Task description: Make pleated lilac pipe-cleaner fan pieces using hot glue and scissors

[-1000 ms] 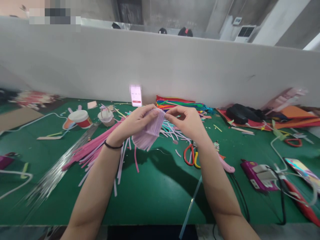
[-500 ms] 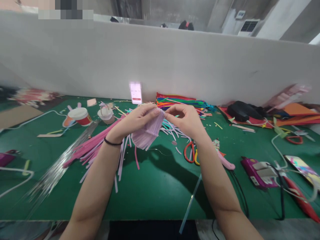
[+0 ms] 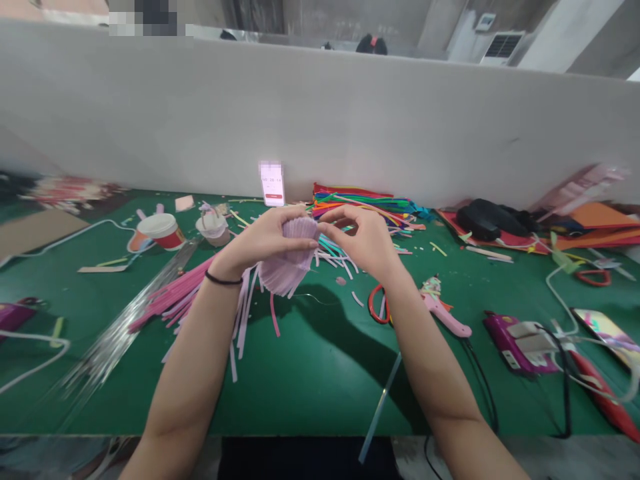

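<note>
My left hand (image 3: 267, 235) is closed around a lilac bundle of pipe cleaners (image 3: 287, 270), laid side by side in a curved, fan-like shape. The thumb presses across its front. At the bundle's right edge is my right hand (image 3: 363, 237), with thumb and index finger pinched together; what sits between those fingertips, if anything, is too small to make out. A thin wire (image 3: 313, 298) shows below the bundle. Loose pink pipe cleaners (image 3: 175, 293) and lilac ones lie on the green table (image 3: 305, 393) beneath my left forearm.
Behind my hands lie multicoloured pipe cleaners (image 3: 370, 203) and an upright phone (image 3: 273, 183). Red-handled scissors (image 3: 375, 303), a pink glue gun (image 3: 447, 317) and a purple power strip (image 3: 517, 343) are on the right. A paper cup (image 3: 163, 231) and silvery wires (image 3: 120, 323) are left.
The lilac bundle has turned in my left hand, and the left thumb now lies lower across its front. My right hand has shifted slightly left, still at the bundle's right edge.
</note>
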A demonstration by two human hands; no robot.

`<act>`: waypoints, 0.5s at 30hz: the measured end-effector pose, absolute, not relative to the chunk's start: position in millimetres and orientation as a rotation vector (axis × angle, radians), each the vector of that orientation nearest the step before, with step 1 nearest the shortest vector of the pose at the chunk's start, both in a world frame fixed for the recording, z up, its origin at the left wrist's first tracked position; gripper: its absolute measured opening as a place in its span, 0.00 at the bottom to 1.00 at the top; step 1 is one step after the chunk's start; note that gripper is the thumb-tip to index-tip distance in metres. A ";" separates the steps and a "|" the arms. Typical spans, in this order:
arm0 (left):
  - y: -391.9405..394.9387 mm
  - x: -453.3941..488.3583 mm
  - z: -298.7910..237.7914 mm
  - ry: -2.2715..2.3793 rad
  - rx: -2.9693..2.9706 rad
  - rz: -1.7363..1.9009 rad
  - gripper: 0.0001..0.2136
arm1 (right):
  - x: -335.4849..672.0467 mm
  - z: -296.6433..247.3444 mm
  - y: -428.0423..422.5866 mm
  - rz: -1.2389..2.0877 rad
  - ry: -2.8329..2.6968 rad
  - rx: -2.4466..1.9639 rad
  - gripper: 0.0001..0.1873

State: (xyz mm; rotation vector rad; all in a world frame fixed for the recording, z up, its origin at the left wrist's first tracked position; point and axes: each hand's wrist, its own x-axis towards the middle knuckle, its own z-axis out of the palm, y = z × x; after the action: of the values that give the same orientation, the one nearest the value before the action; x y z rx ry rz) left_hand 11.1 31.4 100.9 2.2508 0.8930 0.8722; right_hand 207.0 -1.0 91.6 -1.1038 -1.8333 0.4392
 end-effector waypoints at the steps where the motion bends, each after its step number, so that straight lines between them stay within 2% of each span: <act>1: 32.3 11.1 100.1 0.907 2.233 0.888 0.13 | 205.9 90.2 -0.5 0.408 -1.839 -1.109 0.08; 8: 41.7 13.5 93.7 1.144 2.095 1.213 0.15 | 199.2 86.7 -2.0 0.005 -1.732 -1.178 0.04; 15: 39.1 18.0 95.2 1.137 2.015 1.379 0.15 | 191.9 81.7 -0.7 0.287 -1.913 -1.077 0.07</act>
State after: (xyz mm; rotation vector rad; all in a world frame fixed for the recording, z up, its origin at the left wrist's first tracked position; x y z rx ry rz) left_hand 18.0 39.1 95.2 2.0148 1.1374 1.3792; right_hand 191.9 -0.7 81.7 -1.0773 -1.9132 0.2874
